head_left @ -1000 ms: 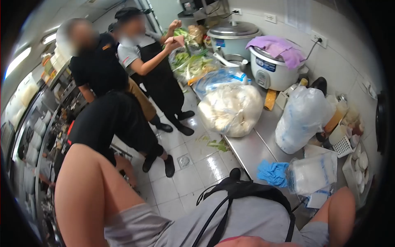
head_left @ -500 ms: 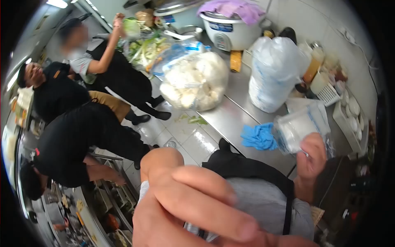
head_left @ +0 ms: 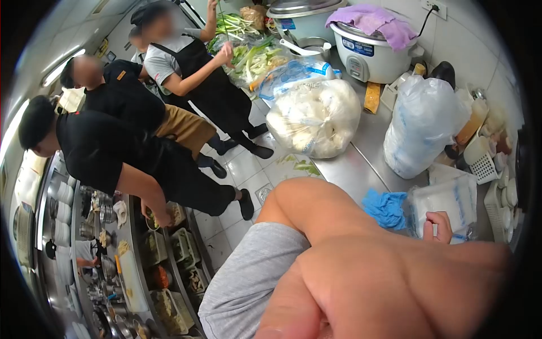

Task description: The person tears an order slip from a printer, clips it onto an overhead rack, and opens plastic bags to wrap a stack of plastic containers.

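Note:
My left hand (head_left: 367, 282) is very large and close to the camera at the bottom, its back towards me. Its fingertips are blurred or out of sight, so anything in it is hidden. Beyond it, my right hand (head_left: 438, 227) shows only curled fingers, in front of a clear plastic packet (head_left: 443, 200); what they hold, if anything, cannot be made out. A crumpled blue cloth or glove (head_left: 385, 208) lies left of the packet on the steel counter (head_left: 361, 169). Behind these stands a tall bundle in translucent plastic (head_left: 420, 127).
A bag of pale food (head_left: 316, 118) sits at the counter's edge, near leafy vegetables (head_left: 257, 62) and a rice cooker (head_left: 361, 53) under a purple cloth (head_left: 372, 22). Two persons in black (head_left: 113, 147) (head_left: 121, 96) and an aproned person (head_left: 197, 73) stand left, beside food trays (head_left: 172, 311).
My left forearm now crosses towards the right, over part of my right hand. The view has swung left since the last frame. The bending co-worker in black now stands more upright.

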Demonstrator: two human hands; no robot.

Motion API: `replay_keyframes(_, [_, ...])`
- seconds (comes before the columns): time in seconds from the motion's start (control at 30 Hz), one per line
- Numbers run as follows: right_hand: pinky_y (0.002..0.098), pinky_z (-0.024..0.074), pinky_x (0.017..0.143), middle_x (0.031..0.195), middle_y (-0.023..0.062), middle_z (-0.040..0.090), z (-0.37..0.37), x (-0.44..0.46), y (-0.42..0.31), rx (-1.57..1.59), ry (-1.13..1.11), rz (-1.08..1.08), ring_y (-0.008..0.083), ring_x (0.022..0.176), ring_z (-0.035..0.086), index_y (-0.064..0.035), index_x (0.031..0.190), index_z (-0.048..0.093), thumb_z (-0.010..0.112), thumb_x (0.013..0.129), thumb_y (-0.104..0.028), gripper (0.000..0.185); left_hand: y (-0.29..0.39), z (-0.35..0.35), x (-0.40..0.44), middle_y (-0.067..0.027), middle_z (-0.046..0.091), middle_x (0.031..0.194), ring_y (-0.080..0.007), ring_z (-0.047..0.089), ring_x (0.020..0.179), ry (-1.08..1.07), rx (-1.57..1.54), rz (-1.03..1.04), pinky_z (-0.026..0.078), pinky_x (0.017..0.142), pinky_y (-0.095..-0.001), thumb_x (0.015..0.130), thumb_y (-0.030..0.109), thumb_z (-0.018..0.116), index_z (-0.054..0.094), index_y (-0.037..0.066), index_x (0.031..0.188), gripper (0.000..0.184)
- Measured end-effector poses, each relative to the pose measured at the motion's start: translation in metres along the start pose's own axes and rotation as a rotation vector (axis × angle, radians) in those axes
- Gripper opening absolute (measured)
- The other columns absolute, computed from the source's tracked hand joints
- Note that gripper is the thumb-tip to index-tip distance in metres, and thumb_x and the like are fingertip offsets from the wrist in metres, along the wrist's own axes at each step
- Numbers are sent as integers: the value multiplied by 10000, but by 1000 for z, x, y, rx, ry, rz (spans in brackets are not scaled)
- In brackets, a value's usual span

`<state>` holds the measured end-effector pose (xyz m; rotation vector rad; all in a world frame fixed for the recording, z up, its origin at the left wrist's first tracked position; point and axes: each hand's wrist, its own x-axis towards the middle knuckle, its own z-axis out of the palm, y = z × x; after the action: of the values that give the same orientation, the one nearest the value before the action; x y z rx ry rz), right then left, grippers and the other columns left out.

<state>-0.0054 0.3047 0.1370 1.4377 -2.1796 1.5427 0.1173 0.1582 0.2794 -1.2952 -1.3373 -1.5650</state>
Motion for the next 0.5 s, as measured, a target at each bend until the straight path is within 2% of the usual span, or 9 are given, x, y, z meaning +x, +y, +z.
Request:
replay_keyframes(0.13, [267,390,583,701,113,491,7,2,3,36,-26,74,205,623,475,24,807,521,500,680,4,131,1,-1,5,-3,508,988,-137,409,966,-15,0,26,317,744,-259,720,133,543,606,147,926,216])
replay_keyframes(0.27, [280,404,585,699,122,510,18,8,-3,21,-179,148,226,640,503,-2,823,539,533,676,-39,152,9,-8,12,-8,511,996,-137,402,978,-13,20,89,313,747,-254,711,129,547,610,142,916,216])
replay_keyframes(0.4, [316,426,627,753,134,530,35,-9,22,45,-362,358,256,713,533,-40,852,557,580,657,-102,206,25,-17,20,-13,513,1004,-137,394,990,48,58,218,309,750,-249,701,125,551,614,137,907,216])
replay_keyframes(0.5, [343,416,660,788,115,511,64,-25,50,-52,-394,328,269,749,510,-67,834,565,604,635,-141,216,38,-31,26,-18,515,1010,-137,388,999,150,128,358,306,752,-246,694,121,554,618,134,900,216])
